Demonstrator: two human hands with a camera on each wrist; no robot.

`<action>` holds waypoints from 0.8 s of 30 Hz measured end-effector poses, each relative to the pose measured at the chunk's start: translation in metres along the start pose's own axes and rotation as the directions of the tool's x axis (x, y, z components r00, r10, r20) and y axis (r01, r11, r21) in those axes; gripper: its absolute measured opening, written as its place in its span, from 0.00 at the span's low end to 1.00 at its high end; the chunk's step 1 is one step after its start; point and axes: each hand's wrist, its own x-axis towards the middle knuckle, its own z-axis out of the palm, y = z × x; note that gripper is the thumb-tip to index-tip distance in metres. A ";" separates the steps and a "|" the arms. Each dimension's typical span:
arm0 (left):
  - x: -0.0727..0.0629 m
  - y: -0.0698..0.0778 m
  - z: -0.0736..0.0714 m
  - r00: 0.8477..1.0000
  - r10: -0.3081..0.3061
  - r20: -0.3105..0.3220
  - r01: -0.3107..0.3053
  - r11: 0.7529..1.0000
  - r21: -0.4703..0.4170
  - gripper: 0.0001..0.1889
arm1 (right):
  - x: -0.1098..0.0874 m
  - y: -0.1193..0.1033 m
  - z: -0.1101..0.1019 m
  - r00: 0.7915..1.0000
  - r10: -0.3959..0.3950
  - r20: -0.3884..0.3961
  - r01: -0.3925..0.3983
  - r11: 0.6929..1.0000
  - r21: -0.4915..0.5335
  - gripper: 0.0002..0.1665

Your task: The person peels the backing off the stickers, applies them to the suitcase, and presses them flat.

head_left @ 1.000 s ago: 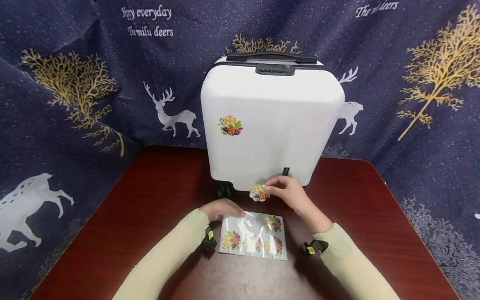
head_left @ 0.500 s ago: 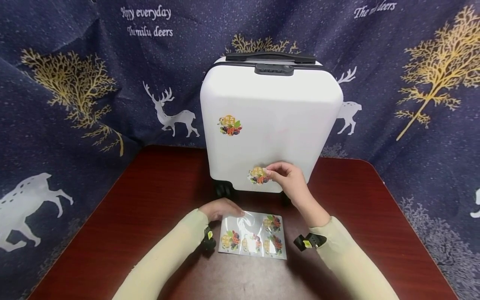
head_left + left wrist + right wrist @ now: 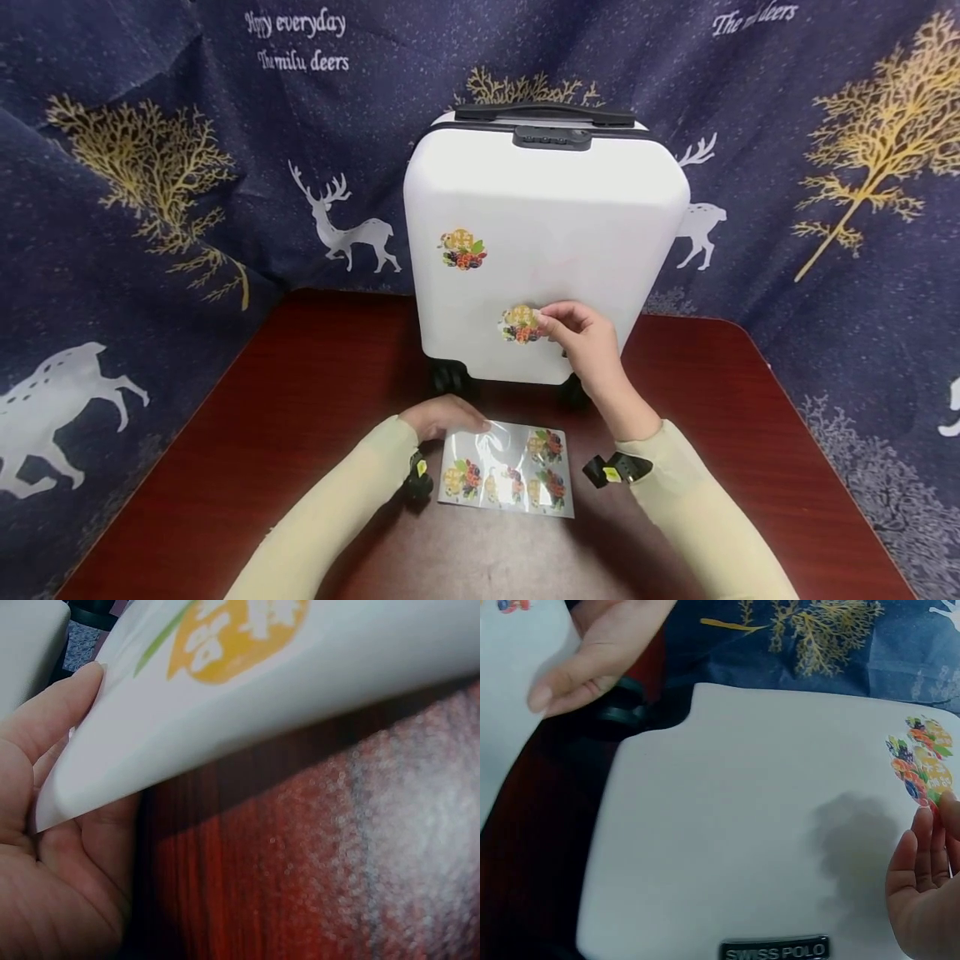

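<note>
The right hand [image 3: 587, 343], pinching a colourful fruit-printed sticker [image 3: 519, 325], has lifted it before the white hard-shell suitcase [image 3: 551, 237] beyond, while the left hand [image 3: 444, 417] grips a glossy rectangular sticker sheet [image 3: 504, 457]

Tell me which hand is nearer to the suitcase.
Right. The right hand pinches a sticker close in front of the suitcase. The left hand is farther off, over the table, gripping the edge of the sheet.
</note>
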 end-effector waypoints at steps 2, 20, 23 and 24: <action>0.000 0.000 0.000 1.000 0.002 0.002 -0.002 1.000 0.004 0.17 | 0.002 -0.003 -0.001 1.000 -0.007 -0.021 0.007 1.000 0.001 0.13; 0.001 -0.002 -0.001 1.000 -0.003 0.001 0.003 1.000 -0.003 0.18 | 0.011 -0.027 -0.004 0.986 -0.100 -0.137 0.109 0.992 0.058 0.09; 0.001 -0.001 -0.001 1.000 -0.006 0.000 0.006 1.000 0.004 0.18 | 0.014 -0.032 -0.006 0.980 -0.124 -0.159 0.135 0.989 0.063 0.09; 0.002 0.000 -0.001 1.000 -0.004 0.000 0.004 1.000 0.010 0.18 | 0.015 -0.034 -0.006 0.977 -0.132 -0.166 0.145 0.987 0.070 0.10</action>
